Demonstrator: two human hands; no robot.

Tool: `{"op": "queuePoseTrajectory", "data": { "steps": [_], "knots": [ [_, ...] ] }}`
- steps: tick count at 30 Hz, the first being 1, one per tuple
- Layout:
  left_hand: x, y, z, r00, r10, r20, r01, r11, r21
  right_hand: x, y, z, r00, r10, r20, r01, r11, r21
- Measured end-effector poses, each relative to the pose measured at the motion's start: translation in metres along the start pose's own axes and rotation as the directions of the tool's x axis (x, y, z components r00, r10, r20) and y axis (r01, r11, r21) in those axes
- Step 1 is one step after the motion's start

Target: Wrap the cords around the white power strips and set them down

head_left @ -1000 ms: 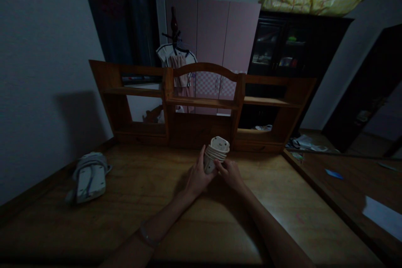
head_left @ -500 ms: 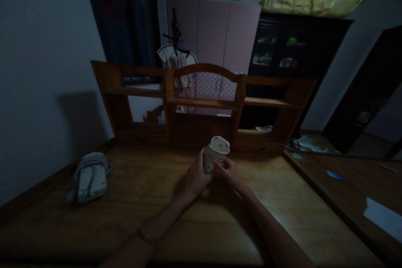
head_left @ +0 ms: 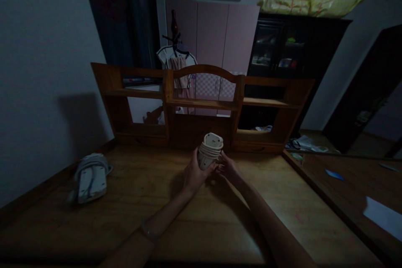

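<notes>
A white power strip (head_left: 206,162) with its pale cord (head_left: 211,149) wound in several loops around it is held upright, tilted a little, above the wooden desk. My left hand (head_left: 195,172) is closed around its lower left side. At its right side is my right hand (head_left: 230,169), fingers bent and drawn together at the cord, partly in shadow. A second white power strip (head_left: 92,180) with a grey cord (head_left: 93,160) bundled around its far end lies on the desk at the left.
A wooden shelf unit (head_left: 204,104) stands along the back of the desk (head_left: 150,217). The wall (head_left: 47,71) borders the left side. On the lower surface to the right lie white paper (head_left: 383,217) and a small blue card (head_left: 334,174).
The power strip and my left hand have shifted slightly left. My right hand has moved from the front of the strip to its right side, fingers off its front face.
</notes>
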State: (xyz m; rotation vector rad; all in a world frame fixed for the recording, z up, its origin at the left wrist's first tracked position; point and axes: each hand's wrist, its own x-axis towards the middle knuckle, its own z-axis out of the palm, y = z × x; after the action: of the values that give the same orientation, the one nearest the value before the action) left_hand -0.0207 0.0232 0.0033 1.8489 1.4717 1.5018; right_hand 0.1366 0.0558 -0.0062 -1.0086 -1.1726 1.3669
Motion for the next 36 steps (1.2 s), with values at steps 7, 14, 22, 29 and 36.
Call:
{"op": "queuePoseTrajectory", "data": {
  "steps": [7,14,22,29,36],
  "knots": [
    [0.002,-0.006,0.006,0.996,-0.079,-0.032,0.077,0.994,-0.078,-0.005,-0.002,0.003,0.955,-0.296,0.015,0.294,0.938,-0.184],
    [0.004,-0.017,0.013,0.989,-0.141,0.030,0.144,0.982,-0.121,-0.019,-0.006,0.017,0.797,-0.602,0.046,0.504,0.622,-0.599],
    [0.003,-0.012,0.011,0.987,-0.147,0.069,0.153,0.984,-0.089,-0.024,-0.008,0.019,0.835,-0.551,0.015,0.478,0.710,-0.517],
    [0.000,-0.010,0.007,0.994,-0.086,0.071,0.091,0.993,-0.069,-0.029,-0.008,0.032,0.878,-0.478,-0.029,0.429,0.812,-0.397],
    [-0.003,-0.011,0.010,0.983,0.103,0.150,-0.075,0.980,-0.184,-0.018,-0.005,0.023,0.861,-0.500,-0.093,0.426,0.808,-0.407]
  ]
}}
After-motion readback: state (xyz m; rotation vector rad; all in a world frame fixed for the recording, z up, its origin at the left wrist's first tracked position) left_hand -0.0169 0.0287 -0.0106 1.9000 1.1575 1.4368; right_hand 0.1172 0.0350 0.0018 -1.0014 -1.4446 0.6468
